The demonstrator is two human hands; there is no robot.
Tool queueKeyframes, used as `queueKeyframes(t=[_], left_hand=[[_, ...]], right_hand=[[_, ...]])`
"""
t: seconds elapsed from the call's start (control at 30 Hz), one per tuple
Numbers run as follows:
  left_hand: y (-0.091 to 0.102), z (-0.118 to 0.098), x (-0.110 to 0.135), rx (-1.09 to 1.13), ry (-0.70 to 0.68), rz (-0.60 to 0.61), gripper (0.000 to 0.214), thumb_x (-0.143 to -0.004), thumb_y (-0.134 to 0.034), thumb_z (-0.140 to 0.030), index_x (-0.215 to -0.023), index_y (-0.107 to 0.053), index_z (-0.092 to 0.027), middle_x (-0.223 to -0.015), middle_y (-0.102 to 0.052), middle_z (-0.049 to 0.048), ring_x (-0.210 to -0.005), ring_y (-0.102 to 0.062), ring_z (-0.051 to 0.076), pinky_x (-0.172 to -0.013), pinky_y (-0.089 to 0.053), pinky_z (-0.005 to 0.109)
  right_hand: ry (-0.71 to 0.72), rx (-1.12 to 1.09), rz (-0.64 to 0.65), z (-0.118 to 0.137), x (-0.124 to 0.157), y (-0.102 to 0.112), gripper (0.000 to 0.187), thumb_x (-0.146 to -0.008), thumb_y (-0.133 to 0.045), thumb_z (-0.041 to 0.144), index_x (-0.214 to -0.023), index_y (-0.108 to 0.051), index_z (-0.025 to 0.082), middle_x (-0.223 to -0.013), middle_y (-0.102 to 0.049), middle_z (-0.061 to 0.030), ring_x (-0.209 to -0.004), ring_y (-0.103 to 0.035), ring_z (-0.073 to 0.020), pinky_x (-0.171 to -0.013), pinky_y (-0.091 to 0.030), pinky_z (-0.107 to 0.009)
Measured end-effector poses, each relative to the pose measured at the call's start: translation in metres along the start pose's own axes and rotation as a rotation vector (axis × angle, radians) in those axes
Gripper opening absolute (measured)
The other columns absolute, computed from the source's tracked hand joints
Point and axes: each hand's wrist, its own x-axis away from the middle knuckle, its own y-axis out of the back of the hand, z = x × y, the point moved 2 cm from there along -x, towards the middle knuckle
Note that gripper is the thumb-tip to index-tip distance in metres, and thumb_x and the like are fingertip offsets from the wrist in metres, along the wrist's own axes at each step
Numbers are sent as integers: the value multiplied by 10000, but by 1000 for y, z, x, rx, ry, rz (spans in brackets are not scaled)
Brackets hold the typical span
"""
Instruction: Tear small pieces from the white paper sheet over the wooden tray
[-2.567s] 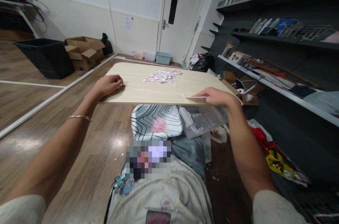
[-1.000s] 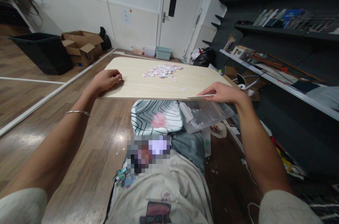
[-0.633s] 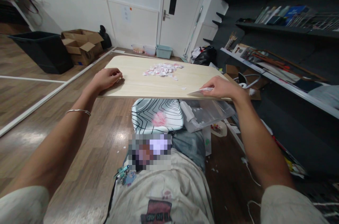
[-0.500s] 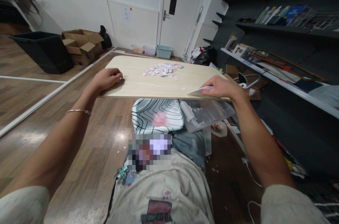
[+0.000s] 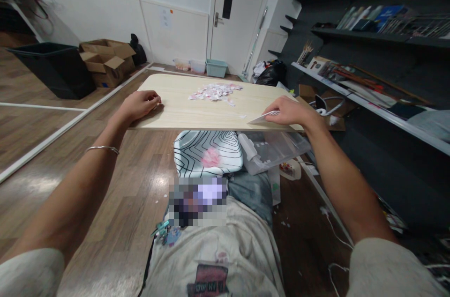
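Resting at the left end of the pale wooden tabletop (image 5: 200,116), my left hand (image 5: 141,104) has its fingers curled in. Whether anything small is pinched there I cannot make out. At the right end, my right hand (image 5: 288,110) grips a thin white card (image 5: 260,118), its pointed end tilted down to the wood. One small paper scrap (image 5: 242,116) lies just left of the card's tip. Between my hands, farther back, spreads a pile of torn white and pinkish paper bits (image 5: 215,92).
Below the near table edge are a black-lined white tray (image 5: 190,154) with pink bits and a clear plastic box (image 5: 277,152). A phone (image 5: 200,198) lies on my lap. Cardboard boxes (image 5: 108,65) and a black bin (image 5: 52,72) stand left; dark shelves (image 5: 369,41) line the right.
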Motion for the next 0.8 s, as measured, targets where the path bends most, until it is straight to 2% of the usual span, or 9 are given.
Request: queueKeyframes(t=[0.13, 0.27, 0.43, 0.6, 0.8], left_hand=[[2, -3, 2, -2, 6, -4, 423, -1160, -629, -415, -1281, -913, -126, -1192, -958, 141, -1061, -715, 287, -898, -480, 354], [4, -8, 6, 1, 18, 9, 423, -1158, -622, -411, -1281, -911, -128, -1094, -929, 111, -1008, -700, 281, -885, -472, 349], [5, -11, 8, -8, 30, 8, 462, -1173, -614, -409, -1319, -921, -97, -1184, -940, 146, -993, -710, 280, -904, -474, 360], [2, -5, 3, -12, 10, -4, 439, -1154, -633, -427, -1285, -937, -139, -1250, -974, 150, -1118, -752, 318, -932, -505, 364], [1, -3, 2, -3, 8, -3, 463, -1146, -620, -439, -1282, -930, -123, -1227, -969, 161, -1077, -741, 310, -917, -507, 362]], right_hand=[[-25, 2, -27, 7, 2, 0, 430, -935, -874, 500, -1185, -1070, 211, -862, -919, -78, -894, -783, -306, -874, -514, -401], [-13, -8, -24, 14, 8, 0, 422, -908, -871, 482, -1173, -1074, 224, -883, -935, -88, -890, -788, -311, -868, -516, -397], [-39, 16, -14, 20, 11, 0, 490, -892, -853, 452, -1272, -1076, 238, -914, -951, -84, -891, -788, -319, -882, -520, -410], [-41, -11, -31, 23, 10, 2, 450, -894, -839, 453, -1199, -1077, 221, -838, -918, -89, -861, -780, -311, -839, -502, -402], [-51, -6, -43, 25, 12, 3, 462, -892, -847, 482, -1186, -1075, 208, -813, -906, -94, -851, -773, -310, -821, -499, -395]])
